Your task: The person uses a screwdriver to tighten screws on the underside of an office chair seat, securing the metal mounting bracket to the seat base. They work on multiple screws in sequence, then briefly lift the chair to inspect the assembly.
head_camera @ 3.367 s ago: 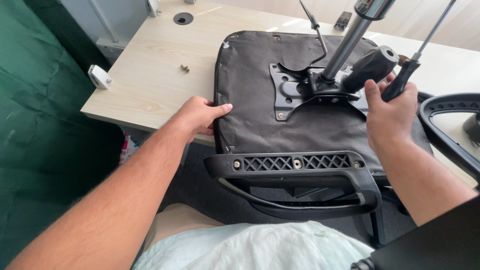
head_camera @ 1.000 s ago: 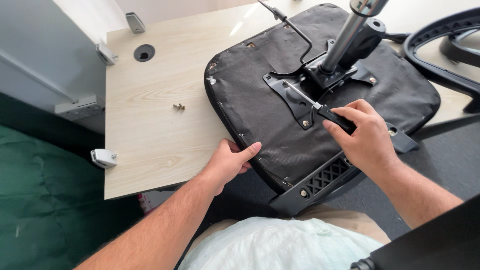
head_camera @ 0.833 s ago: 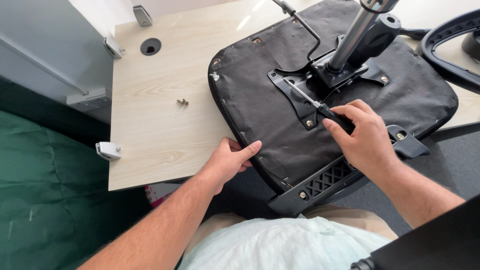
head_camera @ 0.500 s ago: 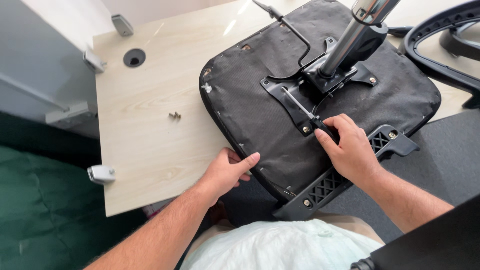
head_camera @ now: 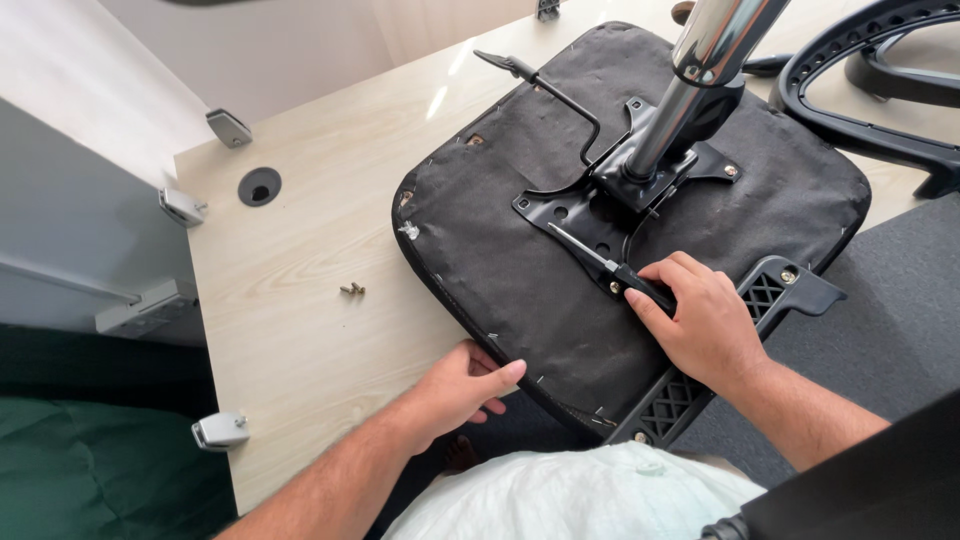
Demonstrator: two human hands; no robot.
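- The right hand (head_camera: 705, 325) is curled tight around a screwdriver (head_camera: 605, 265); its fingers hide most of the handle.
- The shaft slants up-left onto the black mounting plate (head_camera: 600, 210); the tip is hard to make out.
- The left hand (head_camera: 455, 390) lies half open, fingertips against the near edge of the upturned seat cushion (head_camera: 520, 290), gripping nothing.
- The cushion lies on the wooden desk (head_camera: 310, 330), two loose screws (head_camera: 352, 289) nearby.
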